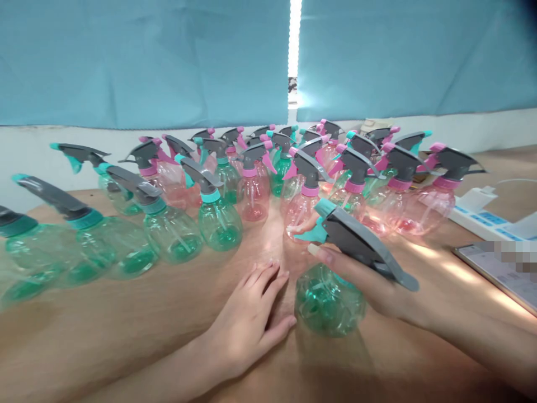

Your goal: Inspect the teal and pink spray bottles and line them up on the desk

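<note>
My right hand is closed around the neck of a green spray bottle, just under its grey and teal trigger head. The bottle leans, with its base toward me and its nozzle pointing left and away. Most of my right fingers are hidden behind the bottle. My left hand lies flat on the wooden table, fingers stretched forward, its thumb close to the bottle's left side. Nothing is in it. Beyond it stand a green spray bottle and a pink spray bottle.
Several more green and pink spray bottles fill the back and left of the table, such as a pink one. On the right lie a phone and a white power strip with plugs. Blue curtains hang behind.
</note>
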Available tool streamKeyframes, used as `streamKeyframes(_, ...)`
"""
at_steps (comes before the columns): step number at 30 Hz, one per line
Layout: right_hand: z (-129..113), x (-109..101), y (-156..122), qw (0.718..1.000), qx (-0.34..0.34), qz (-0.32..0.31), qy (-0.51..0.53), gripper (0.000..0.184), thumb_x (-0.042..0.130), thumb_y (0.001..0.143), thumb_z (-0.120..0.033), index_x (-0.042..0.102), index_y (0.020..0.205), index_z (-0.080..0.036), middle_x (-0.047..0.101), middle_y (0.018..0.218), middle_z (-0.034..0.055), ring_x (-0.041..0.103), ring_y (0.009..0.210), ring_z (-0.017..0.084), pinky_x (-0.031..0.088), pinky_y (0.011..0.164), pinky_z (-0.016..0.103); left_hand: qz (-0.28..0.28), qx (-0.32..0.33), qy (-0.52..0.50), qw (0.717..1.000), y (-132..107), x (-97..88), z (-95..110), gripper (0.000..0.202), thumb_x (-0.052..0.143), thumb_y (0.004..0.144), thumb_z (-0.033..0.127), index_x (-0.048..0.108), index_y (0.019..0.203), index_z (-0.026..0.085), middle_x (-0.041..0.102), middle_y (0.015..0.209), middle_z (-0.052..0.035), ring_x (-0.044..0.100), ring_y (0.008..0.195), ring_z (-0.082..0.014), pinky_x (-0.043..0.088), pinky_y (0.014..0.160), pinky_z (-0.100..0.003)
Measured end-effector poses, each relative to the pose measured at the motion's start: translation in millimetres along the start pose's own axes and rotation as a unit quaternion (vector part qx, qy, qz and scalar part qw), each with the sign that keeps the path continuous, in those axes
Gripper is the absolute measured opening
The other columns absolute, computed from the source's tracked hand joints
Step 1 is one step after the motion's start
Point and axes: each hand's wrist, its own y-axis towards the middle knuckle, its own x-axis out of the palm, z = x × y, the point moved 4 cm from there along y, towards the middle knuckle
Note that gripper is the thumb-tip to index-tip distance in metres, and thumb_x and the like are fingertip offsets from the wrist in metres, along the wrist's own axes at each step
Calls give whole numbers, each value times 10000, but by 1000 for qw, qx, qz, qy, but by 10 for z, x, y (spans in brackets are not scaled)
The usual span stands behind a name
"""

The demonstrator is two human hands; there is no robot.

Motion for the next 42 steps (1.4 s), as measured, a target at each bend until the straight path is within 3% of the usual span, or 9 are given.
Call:
streamKeyframes(7, 52, 35, 3, 998, 12, -4, 60, 80, 594, 858, -350, 655, 855, -300, 582, 579, -22, 515, 452, 153, 418, 389, 264, -20, -10, 1, 1000, 24, -55, 40, 559, 525, 956, 425, 397, 1432, 162, 424, 1475, -177, 366, 1372, -337, 289, 1113, -562)
streamKeyframes(12, 90, 61, 16, 997, 3, -35, 74, 249, 562, 876, -366, 645, 1106, -319, 712, 799, -1, 693, 712, 201, 566, 582, 297, -20, -17, -5, 1000, 42, -86, 63, 548, 550, 945, 402, 410, 1421, 172, 438, 1467, -169, 384, 1363, -333, 309, 1104, -557)
streamKeyframes(19, 121, 125, 20, 992, 3, -65, 104, 348, 541, 894, -358, 599, 1233, -310, 738, 901, 15, 722, 825, 211, 599, 684, 319, -5, -16, -14, 1000, 40, -86, 53, 533, 554, 942, 407, 428, 1410, 186, 460, 1452, -163, 409, 1346, -345, 322, 1096, -565)
streamKeyframes(23, 121, 131, 8, 992, 6, -66, 105, 342, 531, 908, -320, 595, 1244, -306, 738, 901, 14, 718, 813, 197, 601, 727, 329, -13, -13, -8, 1000, 42, -82, 52, 535, 543, 950, 409, 433, 1405, 151, 447, 1459, -184, 398, 1352, -349, 319, 1094, -572)
streamKeyframes(31, 123, 86, -10, 995, 19, -68, 68, 288, 540, 908, -337, 637, 1178, -311, 705, 726, -5, 699, 677, 203, 581, 572, 308, -7, -14, -12, 1000, 43, -91, 56, 540, 563, 938, 403, 434, 1413, 179, 455, 1458, -164, 403, 1350, -349, 328, 1093, -564)
streamKeyframes(42, 107, 81, -14, 994, 28, -72, 75, 295, 536, 912, -329, 625, 1193, -314, 683, 694, -12, 659, 582, 183, 557, 542, 305, -14, -14, -6, 1000, 45, -93, 64, 541, 560, 940, 410, 444, 1403, 155, 462, 1445, -177, 398, 1350, -345, 325, 1095, -560)
